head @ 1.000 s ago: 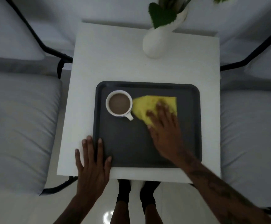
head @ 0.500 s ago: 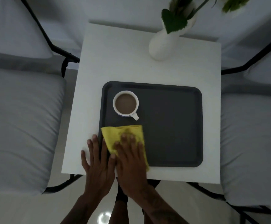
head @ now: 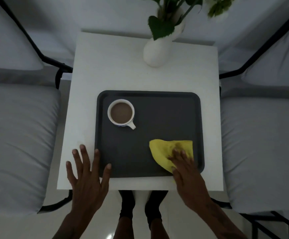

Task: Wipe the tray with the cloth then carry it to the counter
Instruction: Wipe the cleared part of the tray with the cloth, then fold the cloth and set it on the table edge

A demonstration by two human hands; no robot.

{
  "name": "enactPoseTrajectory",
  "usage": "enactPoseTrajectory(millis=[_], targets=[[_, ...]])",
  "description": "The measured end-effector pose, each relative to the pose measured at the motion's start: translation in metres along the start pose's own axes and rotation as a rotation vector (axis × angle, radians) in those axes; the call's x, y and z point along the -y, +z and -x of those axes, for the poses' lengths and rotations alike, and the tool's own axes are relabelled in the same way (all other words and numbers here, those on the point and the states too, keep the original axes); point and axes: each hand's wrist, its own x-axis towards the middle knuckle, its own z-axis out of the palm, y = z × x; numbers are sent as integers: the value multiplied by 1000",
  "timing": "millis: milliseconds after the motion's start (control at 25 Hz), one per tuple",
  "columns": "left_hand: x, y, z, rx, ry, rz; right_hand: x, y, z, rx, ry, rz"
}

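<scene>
- Pressing flat on the yellow cloth (head: 170, 153) in the lower right of the frame: right hand (head: 187, 176), fingers straight and close together on top of it.
- Lying on the lower right corner of the dark tray (head: 157, 121), with one small bit of yellow poking past the near edge under the palm.
- Resting at the lower left corner of the tray: left hand (head: 86, 176), opened wide, fingers spread, holding nothing.
- Touching the tray's left rim with the pointer finger and thumb, other fingers flat on the white table (head: 109, 66).
- Sitting in the middle of the frame on that table, nearer the bottom edge than the top.
- Standing in the tray's upper left part: a white cup (head: 121, 113) full of brown drink, handle pointing to the lower right, well apart from the cloth.
- Standing at the top of the table: a white vase (head: 157, 50) with green leaves, apart from the tray.
- Flanking the table on the left and right: grey cushions (head: 18, 144) on black frames.
- Showing below the table's near edge: two feet in dark socks (head: 127, 202).
</scene>
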Motion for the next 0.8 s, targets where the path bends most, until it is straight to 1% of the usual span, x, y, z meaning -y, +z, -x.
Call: enactPoseTrajectory(millis=[40,80,120,160,200,240,280,320,360,480,560,600,640,680,720,800], targets=[[-11,-6,0,-37,29,63,-2,-16,8,4,149,-213],[-27,-11,1,-47,52,180,-1,-31,13,20,299,-473],[-50,-18,2,14,32,386,-3,-46,19,26,407,-719],[-77,-25,5,165,-46,644,-8,-58,23,73,500,-946],[-107,-31,8,366,-159,932,-16,-69,29,123,526,-1139],[-134,-33,11,575,-262,1139,-21,-78,33,146,521,-1251],[-159,-32,13,727,-296,1249,-25,-86,37,143,504,-1275],[-183,-28,16,781,-256,1279,-30,-93,40,112,499,-1244],[-202,-23,17,749,-207,1264,-37,-97,40,81,493,-1155],[-252,2,10,582,-94,1132,-67,-109,38,4,488,-861],[-279,19,-2,524,-69,1078,-100,-112,33,-121,532,-828],[-290,28,-10,493,-62,1045,-116,-111,31,-178,554,-866],[-296,37,-19,442,-25,964,-130,-108,28,-203,582,-913],[-297,46,-27,380,69,825,-143,-103,24,-205,608,-947],[-293,55,-31,327,206,654,-153,-97,19,-187,637,-960],[-278,68,-32,248,550,261,-167,-86,13,-153,685,-974]])
